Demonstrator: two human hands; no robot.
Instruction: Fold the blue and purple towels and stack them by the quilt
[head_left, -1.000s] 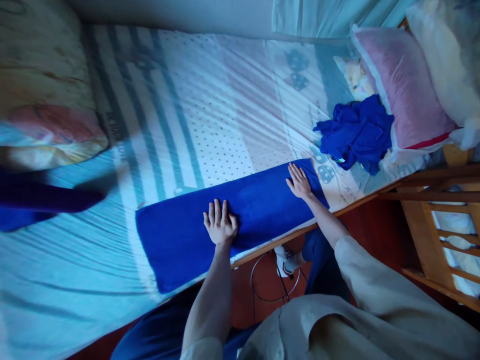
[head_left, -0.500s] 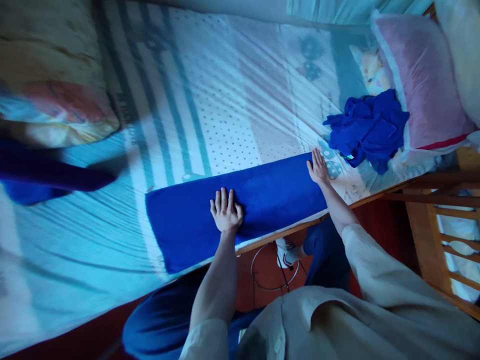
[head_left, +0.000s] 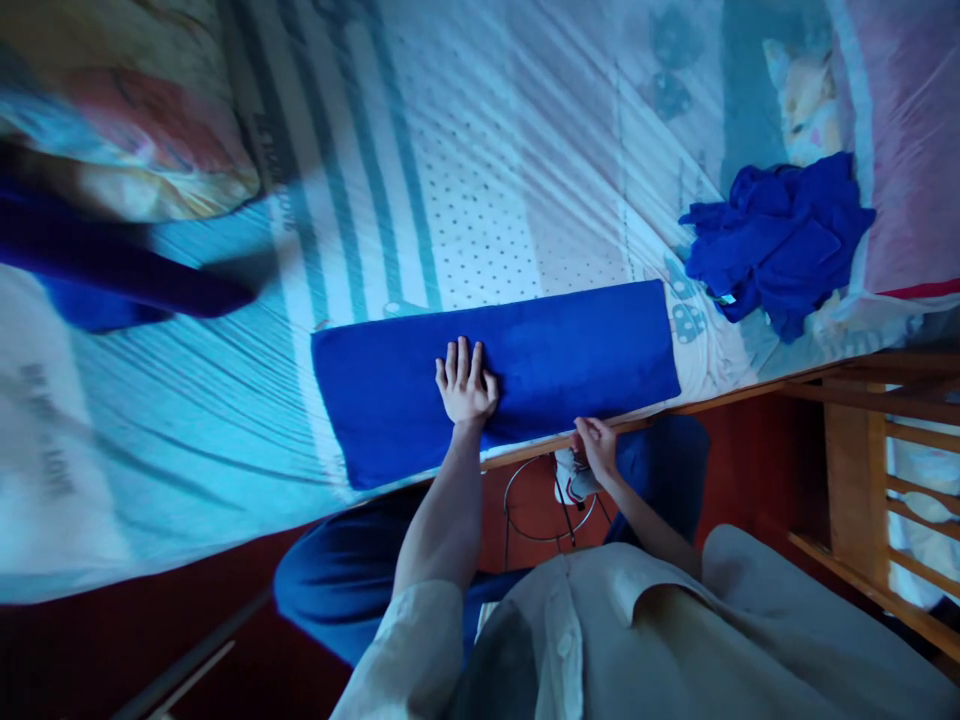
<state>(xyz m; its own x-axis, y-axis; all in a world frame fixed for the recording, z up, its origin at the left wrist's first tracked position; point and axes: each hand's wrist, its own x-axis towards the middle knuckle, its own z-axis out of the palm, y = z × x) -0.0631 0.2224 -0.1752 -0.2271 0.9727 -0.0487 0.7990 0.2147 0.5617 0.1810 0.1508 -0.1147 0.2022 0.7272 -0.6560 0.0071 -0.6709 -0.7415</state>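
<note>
A flat blue cloth [head_left: 555, 350], folded into a long rectangle, lies along the bed's near edge. My left hand [head_left: 467, 385] rests palm down on its middle, fingers spread. My right hand [head_left: 598, 447] is at the cloth's near edge, right of my left hand, with its fingers drawn together; whether cloth is between them is too small to tell. A crumpled blue cloth [head_left: 780, 240] lies on the bed farther right.
The bed [head_left: 480, 230] has a patterned sheet. A pink pillow [head_left: 915, 150] and a wooden rail [head_left: 855, 480] are at the right. At the left are a colourful pillow [head_left: 150, 120] and dark blue fabric [head_left: 112, 265]. A wire stand [head_left: 510, 500] is below.
My right hand has moved from the cloth's far right corner back to its near edge, and its fingers have closed together. My left hand stays on the cloth. The view has shifted.
</note>
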